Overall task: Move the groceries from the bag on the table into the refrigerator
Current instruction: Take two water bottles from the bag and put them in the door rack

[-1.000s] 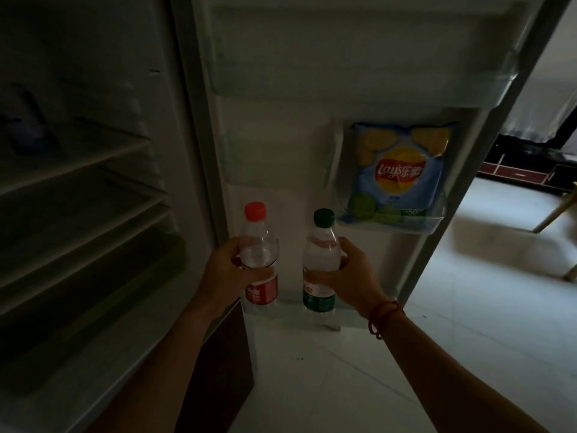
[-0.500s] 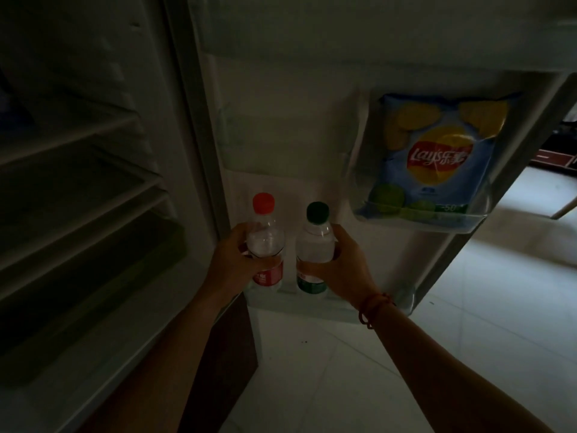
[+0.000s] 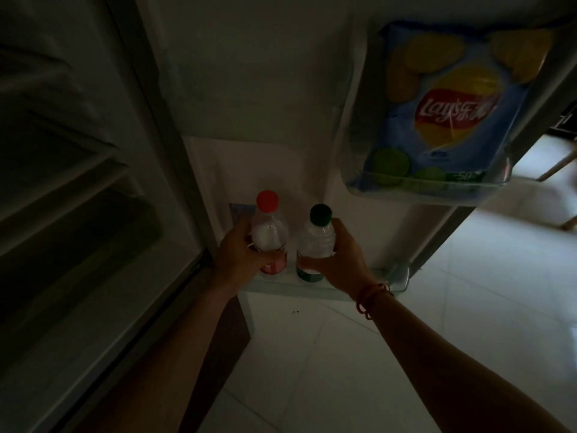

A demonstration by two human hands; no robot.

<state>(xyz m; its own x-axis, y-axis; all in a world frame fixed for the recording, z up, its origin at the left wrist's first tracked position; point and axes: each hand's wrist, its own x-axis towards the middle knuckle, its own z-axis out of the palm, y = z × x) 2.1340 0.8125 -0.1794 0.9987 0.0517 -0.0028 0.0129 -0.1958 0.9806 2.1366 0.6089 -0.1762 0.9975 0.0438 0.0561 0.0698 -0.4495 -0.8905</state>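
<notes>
Two bottles stand side by side in the bottom door shelf (image 3: 397, 277) of the open fridge. The red-cap bottle (image 3: 269, 234) is on the left and the green-cap bottle (image 3: 316, 243) on the right, close together; both are upright. The left hand (image 3: 239, 259) grips the red-cap bottle around its body. The right hand (image 3: 342, 260) grips the green-cap bottle, thumb in front and fingers behind. The hands are apart, one on each bottle. Their lower ends sit behind the shelf lip; whether they rest on the shelf floor cannot be told in this dim light. A red bracelet (image 3: 371, 296) circles the right wrist.

Above and to the right, a blue chip bag (image 3: 443, 114) stands in a clear door bin (image 3: 437, 191). The door liner (image 3: 265, 104) is pale and plain. To the left, the dark fridge interior shows stacked shelves (image 3: 62, 170). Below the door, the floor (image 3: 452, 323) is pale tile with thin joint lines. A wooden furniture leg (image 3: 559, 165) shows at the right edge.
</notes>
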